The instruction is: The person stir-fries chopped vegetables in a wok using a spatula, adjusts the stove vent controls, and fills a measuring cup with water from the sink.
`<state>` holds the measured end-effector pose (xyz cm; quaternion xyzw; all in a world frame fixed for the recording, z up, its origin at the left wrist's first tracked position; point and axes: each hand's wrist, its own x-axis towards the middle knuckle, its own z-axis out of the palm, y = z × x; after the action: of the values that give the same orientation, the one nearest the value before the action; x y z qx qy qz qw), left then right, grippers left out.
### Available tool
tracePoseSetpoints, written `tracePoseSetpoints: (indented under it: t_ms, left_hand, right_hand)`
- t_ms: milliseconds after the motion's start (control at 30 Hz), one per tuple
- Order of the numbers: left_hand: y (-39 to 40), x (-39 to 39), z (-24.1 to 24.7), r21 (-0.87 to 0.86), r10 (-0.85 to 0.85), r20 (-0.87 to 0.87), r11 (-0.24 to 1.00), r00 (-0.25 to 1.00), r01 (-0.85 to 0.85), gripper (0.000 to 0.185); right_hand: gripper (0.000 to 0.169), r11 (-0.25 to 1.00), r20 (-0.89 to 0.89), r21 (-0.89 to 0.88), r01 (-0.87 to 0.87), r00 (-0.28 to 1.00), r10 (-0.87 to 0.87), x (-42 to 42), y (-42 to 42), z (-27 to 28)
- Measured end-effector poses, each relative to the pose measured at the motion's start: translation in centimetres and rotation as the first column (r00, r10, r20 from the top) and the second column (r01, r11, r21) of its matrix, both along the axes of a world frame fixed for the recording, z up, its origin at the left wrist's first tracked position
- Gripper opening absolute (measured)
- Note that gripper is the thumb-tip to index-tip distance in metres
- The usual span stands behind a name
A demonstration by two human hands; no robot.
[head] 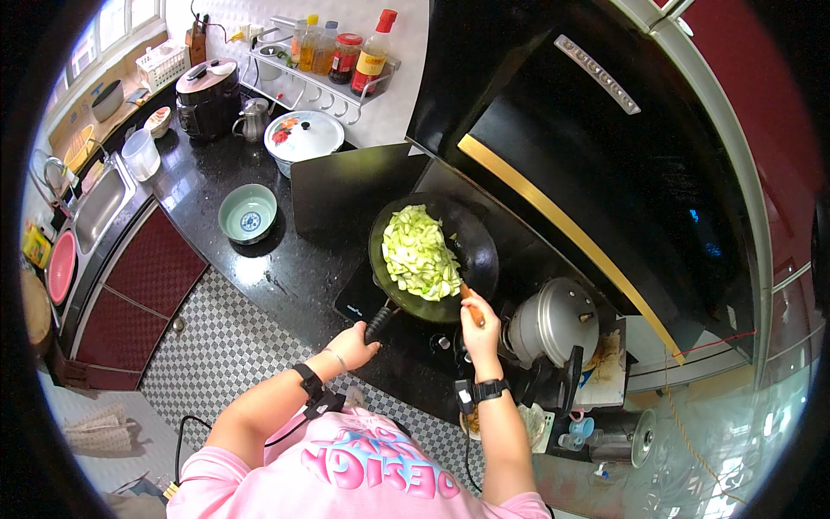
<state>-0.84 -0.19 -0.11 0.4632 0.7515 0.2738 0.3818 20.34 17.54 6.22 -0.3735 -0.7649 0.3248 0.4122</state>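
A dark wok sits on the gas stove, heaped on its left side with sliced pale-green vegetable pieces. My left hand grips the black ribbed wok handle at the near left. In my right hand is the wooden handle of a utensil that reaches into the wok at the right edge of the pieces. Its working end is hidden by the vegetables, so I cannot tell its shape.
A green ceramic bowl stands on the black counter to the left. Right of the wok is a pressure cooker. A dark splash guard rises behind the stove, near a lidded enamel pot. The range hood overhangs the right side.
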Motion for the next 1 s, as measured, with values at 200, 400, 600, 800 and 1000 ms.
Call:
tracePoseSetpoints:
  t_ms: [200,400,600,800,1000]
  left_hand:
    - [-0.1,0.1,0.0,0.02,0.007,0.002,1.0,1.0,-0.007,0.042]
    - [-0.1,-0.1,-0.8,0.03,0.013,0.004,0.999,1.0,-0.014,0.041]
    - [0.0,0.0,-0.4,0.003,0.015,0.004,1.0,1.0,-0.015,0.041]
    - [0.0,-0.1,-0.8,0.007,0.015,-0.009,1.0,1.0,-0.015,0.045]
    - [0.0,0.0,-0.6,-0.009,0.04,-0.019,0.999,0.999,-0.041,0.044]
  right_hand:
    - [0.027,0.908,0.413,0.239,-0.343,0.883,0.225,2.6,-5.9,2.6]
    - [0.023,0.909,0.414,0.213,-0.358,0.876,0.248,5.8,-8.8,7.9]
    - [0.022,0.911,0.429,0.07,-0.407,0.837,0.341,6.6,-10.2,10.0]
    - [0.017,0.968,0.373,0.032,-0.248,0.902,0.218,3.7,-7.7,4.2]
    - [0.015,0.974,0.242,0.159,-0.163,0.963,0.121,2.7,-7.2,5.9]
